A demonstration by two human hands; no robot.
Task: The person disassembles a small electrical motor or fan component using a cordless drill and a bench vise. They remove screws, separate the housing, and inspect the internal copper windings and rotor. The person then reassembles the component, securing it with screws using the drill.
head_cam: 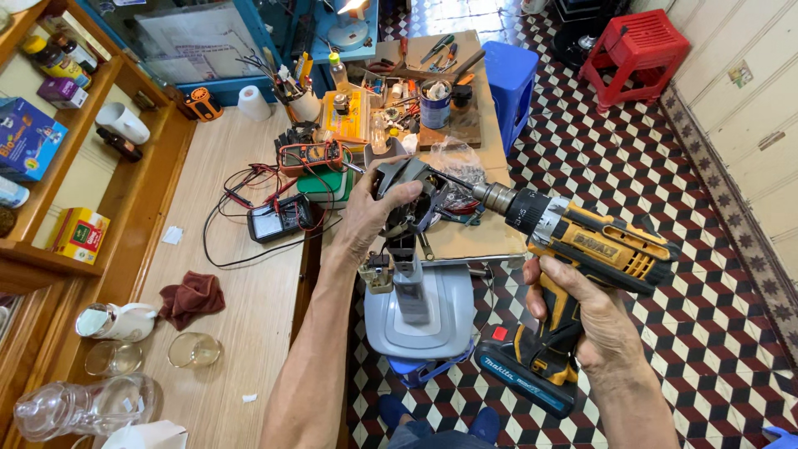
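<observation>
Left hand (374, 212) clamped around grey motor housing (407, 195) of an appliance held over the floor, between wooden bench (241, 333) and small cluttered table (465, 241). Grip: fingers wrapped over the top, thumb on the near side, palm hiding most of the housing's left face. Inside of the housing dark, parts hard to make out. Grey stem (409, 278) hanging down from the housing, grey plastic base (420, 320) below it, lower edge hidden behind the stem and a blue strap.

Right hand (582, 320) clenched on the handle of yellow-black cordless drill (582, 241); trigger finger hidden by the handle. Chuck pointing left, bit tip (453, 179) lost against the housing, contact point not resolvable. Teal battery pack (524, 378) at handle bottom, partly behind the wrist.

Containers:
- Tin can (434, 104) on the table, something pale in it, contents unclear.
- White cup (303, 100) at bench back, stuffed with pens and tools.
- Clear plastic bottle (337, 71) with yellow cap, fill level unreadable.
- Empty-looking glass (194, 349) and second glass (112, 357) near bench front, white mug (116, 320) beside them.
- Clear jug (83, 407) lying on its side, cut off at frame corner.

Two multimeters (312, 154) (278, 218) on the bench, leads tangled. Dark red rag (193, 298) near the glasses. Shelf (50, 166) at left holding boxes, partly cropped. Blue stool (509, 79) and red stool (638, 50) on the tiled floor.
</observation>
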